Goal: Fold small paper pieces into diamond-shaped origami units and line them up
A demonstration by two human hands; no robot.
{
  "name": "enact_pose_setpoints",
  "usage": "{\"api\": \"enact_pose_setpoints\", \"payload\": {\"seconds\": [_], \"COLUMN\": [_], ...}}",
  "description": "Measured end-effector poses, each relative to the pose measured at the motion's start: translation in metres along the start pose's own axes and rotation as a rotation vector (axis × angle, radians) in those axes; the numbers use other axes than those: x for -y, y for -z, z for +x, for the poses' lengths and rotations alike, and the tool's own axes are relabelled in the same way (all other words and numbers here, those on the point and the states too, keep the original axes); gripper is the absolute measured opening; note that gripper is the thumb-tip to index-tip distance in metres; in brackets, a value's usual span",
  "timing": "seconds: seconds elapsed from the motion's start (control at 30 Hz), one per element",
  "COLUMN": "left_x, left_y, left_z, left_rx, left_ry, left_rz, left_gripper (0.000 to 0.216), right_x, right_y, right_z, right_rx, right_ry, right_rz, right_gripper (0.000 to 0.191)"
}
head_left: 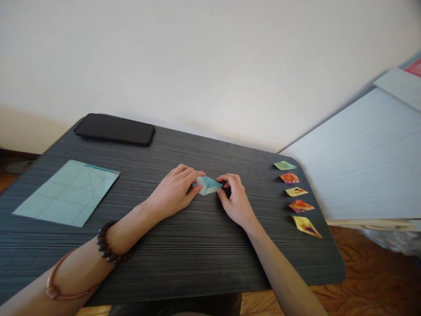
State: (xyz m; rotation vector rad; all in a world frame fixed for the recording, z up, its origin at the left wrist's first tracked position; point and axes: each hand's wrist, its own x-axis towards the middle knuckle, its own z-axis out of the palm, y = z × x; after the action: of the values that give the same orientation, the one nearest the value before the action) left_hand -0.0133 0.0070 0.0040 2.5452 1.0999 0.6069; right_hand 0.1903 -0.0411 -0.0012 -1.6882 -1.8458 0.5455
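Left hand (176,188) and right hand (235,199) both pinch the teal paper fold (208,184) on the worktop (184,245) — uneven pressure could skew its crease.

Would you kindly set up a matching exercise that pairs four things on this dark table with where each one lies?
Things
1. black phone
2. pale blue creased sheet
3. small folded paper
4. row of five folded pieces

Places
A. along the right edge of the table
B. between the fingertips of the left hand and right hand
C. far left corner
D. flat on the left side, nearer than the phone

Pairs: 1-C, 2-D, 3-B, 4-A.
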Motion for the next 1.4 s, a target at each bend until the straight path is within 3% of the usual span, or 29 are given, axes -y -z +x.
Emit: {"api": "enact_pose_setpoints", "payload": {"seconds": [0.17, 0.5, 0.7, 0.93, 1.4], "left_x": [0.009, -0.008, -0.007, -0.011, 0.01], "left_y": [0.0, -0.009, -0.008, -0.008, -0.004], "left_z": [0.0, 0.001, 0.001, -0.001, 0.0], "left_rx": [0.009, -0.001, 0.019, -0.031, -0.006], "left_ry": [-0.01, 0.125, 0.135, 0.134, 0.078], "left_rz": [-0.062, 0.058, 0.056, 0.126, -0.075], "left_gripper": [0.027, 0.036, 0.037, 0.041, 0.027], "right_x": [0.004, 0.009, 0.004, 0.005, 0.003], "right_y": [-0.002, -0.004, 0.002, -0.005, -0.004], "right_z": [0.001, 0.001, 0.003, -0.002, -0.001], "right_rx": [-0.021, -0.022, 0.048, -0.027, -0.033], "right_ry": [0.019, -0.003, 0.025, 0.073, 0.156], "right_rz": [-0.052, -0.103, -0.028, -0.117, -0.108], "right_gripper": [0.019, 0.012, 0.022, 0.032, 0.024]}}
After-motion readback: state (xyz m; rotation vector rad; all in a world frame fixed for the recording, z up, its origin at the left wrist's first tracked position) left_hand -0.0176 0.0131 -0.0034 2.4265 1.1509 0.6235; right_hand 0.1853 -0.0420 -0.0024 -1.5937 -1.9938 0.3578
